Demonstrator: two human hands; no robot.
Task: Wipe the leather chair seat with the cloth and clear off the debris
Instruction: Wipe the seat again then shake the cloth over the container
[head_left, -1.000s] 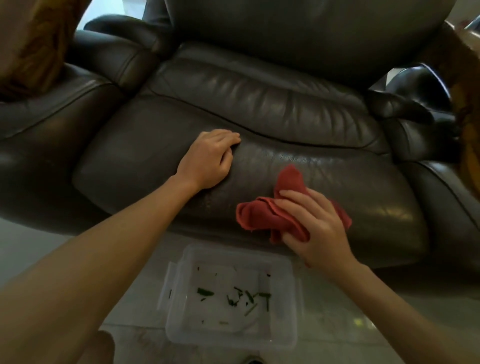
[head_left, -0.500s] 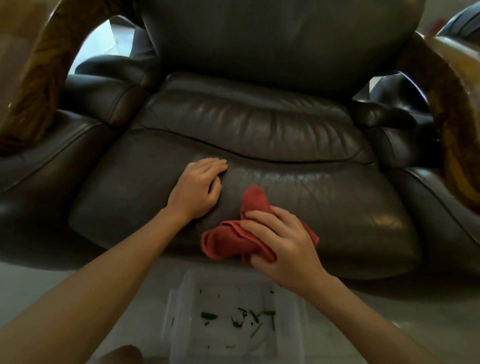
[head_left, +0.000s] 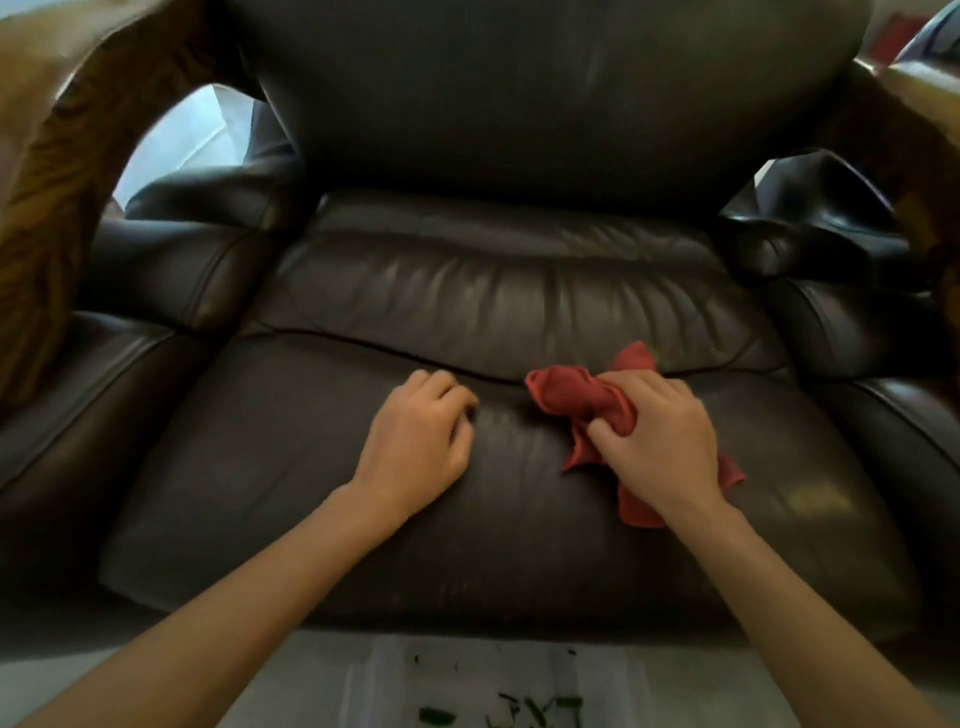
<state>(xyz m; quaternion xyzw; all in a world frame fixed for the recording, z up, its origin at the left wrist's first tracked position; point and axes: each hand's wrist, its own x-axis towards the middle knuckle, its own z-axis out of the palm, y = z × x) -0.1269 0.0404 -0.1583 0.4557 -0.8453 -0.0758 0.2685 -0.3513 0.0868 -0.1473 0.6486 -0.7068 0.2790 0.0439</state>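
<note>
A dark brown leather chair seat (head_left: 291, 467) fills the middle of the view. My right hand (head_left: 660, 441) presses a bunched red cloth (head_left: 576, 397) onto the seat, right of centre, near the seam at the back of the cushion. My left hand (head_left: 421, 441) rests on the seat just left of the cloth, fingers curled down against the leather, holding nothing. Green bits of debris (head_left: 524, 709) lie in a clear plastic container (head_left: 374, 680) on the floor under the seat's front edge.
Padded leather armrests (head_left: 156, 291) stand on both sides, with the tall backrest (head_left: 545, 104) behind. Carved wooden frame parts (head_left: 57, 171) rise at the far left and far right. Pale floor shows below the chair.
My right hand has carried the cloth from the seat's front edge back toward the rear seam. My left hand has stayed on the seat. The view has tilted up, so the container is mostly cut off.
</note>
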